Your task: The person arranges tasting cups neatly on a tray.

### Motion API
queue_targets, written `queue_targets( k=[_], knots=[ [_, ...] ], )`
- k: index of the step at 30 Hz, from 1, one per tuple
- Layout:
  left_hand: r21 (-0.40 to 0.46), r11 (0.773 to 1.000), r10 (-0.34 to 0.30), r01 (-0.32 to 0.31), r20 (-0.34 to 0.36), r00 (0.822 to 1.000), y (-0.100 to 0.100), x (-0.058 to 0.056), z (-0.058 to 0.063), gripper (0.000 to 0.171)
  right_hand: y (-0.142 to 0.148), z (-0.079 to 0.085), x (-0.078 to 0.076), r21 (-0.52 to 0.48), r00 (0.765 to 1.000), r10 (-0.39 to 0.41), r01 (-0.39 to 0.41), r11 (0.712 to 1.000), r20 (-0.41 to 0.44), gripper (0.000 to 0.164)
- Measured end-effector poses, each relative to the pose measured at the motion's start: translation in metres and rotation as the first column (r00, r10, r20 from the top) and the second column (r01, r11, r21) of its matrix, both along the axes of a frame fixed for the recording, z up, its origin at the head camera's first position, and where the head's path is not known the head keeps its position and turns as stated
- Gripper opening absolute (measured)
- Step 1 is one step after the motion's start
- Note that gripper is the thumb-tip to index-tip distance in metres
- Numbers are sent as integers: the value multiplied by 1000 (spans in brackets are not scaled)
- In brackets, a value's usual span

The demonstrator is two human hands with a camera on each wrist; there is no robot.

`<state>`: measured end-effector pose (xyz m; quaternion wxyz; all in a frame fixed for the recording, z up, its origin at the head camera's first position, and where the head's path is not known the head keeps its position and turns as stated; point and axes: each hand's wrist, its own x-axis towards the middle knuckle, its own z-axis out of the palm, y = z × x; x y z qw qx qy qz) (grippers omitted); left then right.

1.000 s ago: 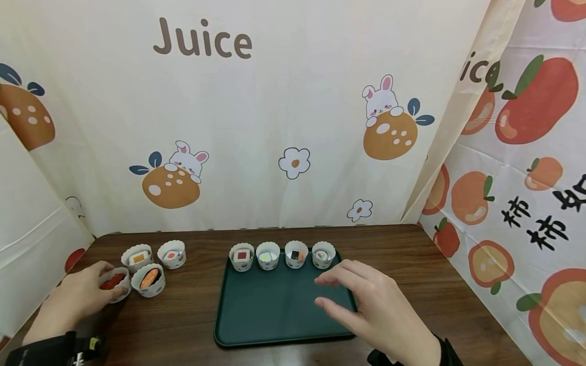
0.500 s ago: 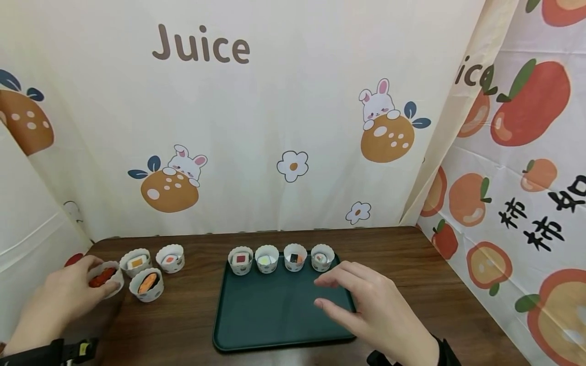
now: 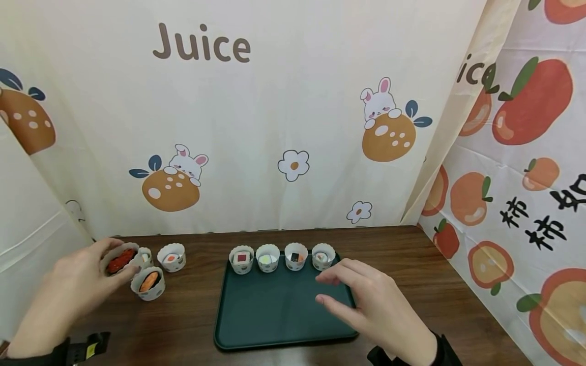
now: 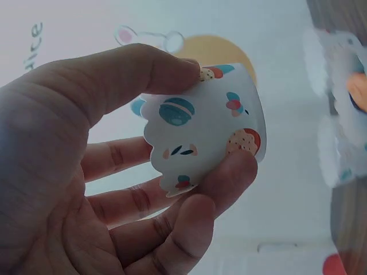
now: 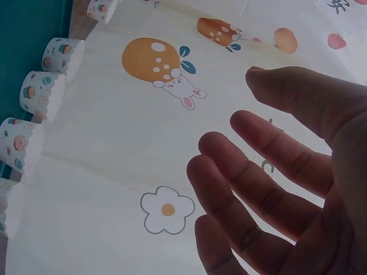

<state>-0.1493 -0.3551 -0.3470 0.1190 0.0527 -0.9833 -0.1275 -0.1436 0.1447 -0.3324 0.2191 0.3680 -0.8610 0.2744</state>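
Observation:
My left hand [image 3: 75,284] grips a white paper cupcake cup [image 4: 200,123] with scalloped rim and printed sweets, raised off the table at the left. Red food [image 3: 121,261] fills it. In the head view this cup overlaps another cup [image 3: 146,257] behind it, mostly hidden. Just right of the fingertips stands a cup with an orange-topped piece banded in black [image 3: 148,282]. A further cup with a white and orange piece [image 3: 171,257] sits behind. My right hand [image 3: 371,307] hovers over the right side of a dark green tray [image 3: 274,315], fingers loosely bent, holding nothing.
Along the tray's back edge stand several similar cups: one with a dark red square [image 3: 241,260], one pale green [image 3: 267,257], one black and orange [image 3: 296,256] and one white [image 3: 323,256]. A printed curtain [image 3: 247,112] closes off the table's back and sides.
My left hand first draws the cup of red food leftward from the others, then lifts it and brings it back right, over the cup behind. The right hand keeps its place.

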Motion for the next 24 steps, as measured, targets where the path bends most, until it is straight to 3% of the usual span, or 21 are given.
queue_targets(
  k=[7, 15, 20, 24],
  knots=[
    [2, 998, -59, 59, -24, 998, 18, -2, 8, 65, 1, -3, -5, 11, 1000, -8, 7, 1000, 9, 25],
    [61, 986, -152, 152, -12, 988, 37, -6, 2, 66, 2, -7, -9, 33, 999, -25, 24, 999, 29, 26],
    [110, 967, -231, 231, -8, 973, 52, -8, -3, 61, 1, -10, -11, 36, 999, -27, 26, 999, 45, 27],
    [126, 941, -310, 314, -50, 950, 69, -8, -6, 57, 0, -12, -12, 43, 998, -30, 28, 999, 61, 28]
  ],
)
